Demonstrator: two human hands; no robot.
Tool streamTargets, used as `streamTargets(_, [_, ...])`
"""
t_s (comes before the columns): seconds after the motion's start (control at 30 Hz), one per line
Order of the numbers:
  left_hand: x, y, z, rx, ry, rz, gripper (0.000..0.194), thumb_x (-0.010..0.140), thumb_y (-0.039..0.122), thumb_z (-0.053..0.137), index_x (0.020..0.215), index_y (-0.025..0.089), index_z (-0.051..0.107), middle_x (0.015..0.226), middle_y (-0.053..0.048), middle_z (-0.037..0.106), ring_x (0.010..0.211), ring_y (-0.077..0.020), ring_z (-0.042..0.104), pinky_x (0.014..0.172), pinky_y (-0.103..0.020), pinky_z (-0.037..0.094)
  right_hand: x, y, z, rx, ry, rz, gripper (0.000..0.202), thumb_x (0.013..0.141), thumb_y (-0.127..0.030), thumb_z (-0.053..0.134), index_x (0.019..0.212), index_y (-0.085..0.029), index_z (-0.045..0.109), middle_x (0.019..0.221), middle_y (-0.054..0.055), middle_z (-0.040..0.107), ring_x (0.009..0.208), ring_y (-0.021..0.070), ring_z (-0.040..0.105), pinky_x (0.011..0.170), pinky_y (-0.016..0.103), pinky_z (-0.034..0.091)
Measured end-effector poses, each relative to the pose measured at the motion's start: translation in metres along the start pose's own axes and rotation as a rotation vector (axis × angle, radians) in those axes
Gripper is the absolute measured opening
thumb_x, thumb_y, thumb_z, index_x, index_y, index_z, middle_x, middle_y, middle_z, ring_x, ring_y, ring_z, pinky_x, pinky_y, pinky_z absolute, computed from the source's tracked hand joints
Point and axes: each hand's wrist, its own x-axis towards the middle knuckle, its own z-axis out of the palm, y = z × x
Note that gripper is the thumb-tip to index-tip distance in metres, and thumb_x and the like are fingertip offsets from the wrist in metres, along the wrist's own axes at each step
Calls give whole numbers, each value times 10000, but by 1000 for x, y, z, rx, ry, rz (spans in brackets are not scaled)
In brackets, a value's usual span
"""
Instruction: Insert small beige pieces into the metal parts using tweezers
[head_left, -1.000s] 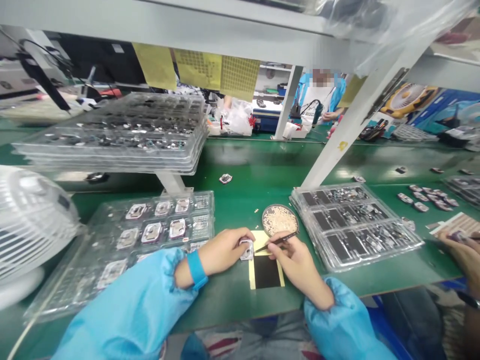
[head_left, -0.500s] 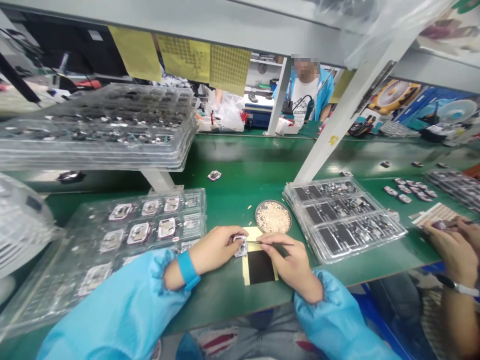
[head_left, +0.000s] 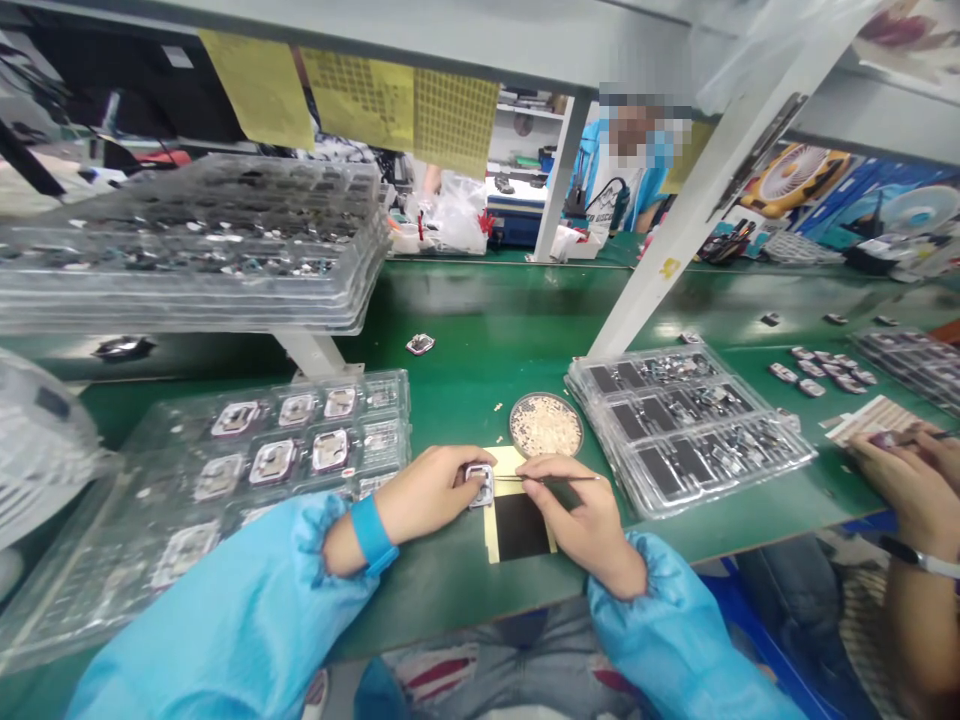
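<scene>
My left hand (head_left: 436, 490) grips a small white-rimmed, purple-edged part (head_left: 481, 485) between thumb and fingers above the green bench. From the right, my right hand (head_left: 571, 505) pinches thin metal tweezers (head_left: 551, 478), whose tips point at the part. Whether the tips touch it is too small to tell. Below the hands lie yellow paper (head_left: 491, 530) and a black square (head_left: 523, 527). A round dish (head_left: 546, 425) of small beige pieces sits just beyond my right hand.
Clear trays (head_left: 401, 425) with similar parts lie left, under a raised tray stack (head_left: 300, 300). More trays (head_left: 686, 430) stand right, by a slanted post (head_left: 675, 230). A co-worker's hands (head_left: 896, 470) work at far right; another person stands behind. A fan (head_left: 45, 460) is at left.
The view has shifted slightly, moving the bench scene up a little. Both hands keep their holds, and the tweezers look slightly more tilted.
</scene>
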Motion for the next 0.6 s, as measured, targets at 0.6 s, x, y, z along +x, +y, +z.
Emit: streamTargets(0.6, [-2, -4, -1, -42, -17, 16, 354, 871, 259, 520, 1167, 213, 709, 956, -38, 749, 773, -192, 646, 706, -276, 462, -11, 4, -5, 313, -91, 254, 56, 923, -260, 675, 907, -212, 651, 958, 53, 734, 950, 200, 701, 874, 342, 559])
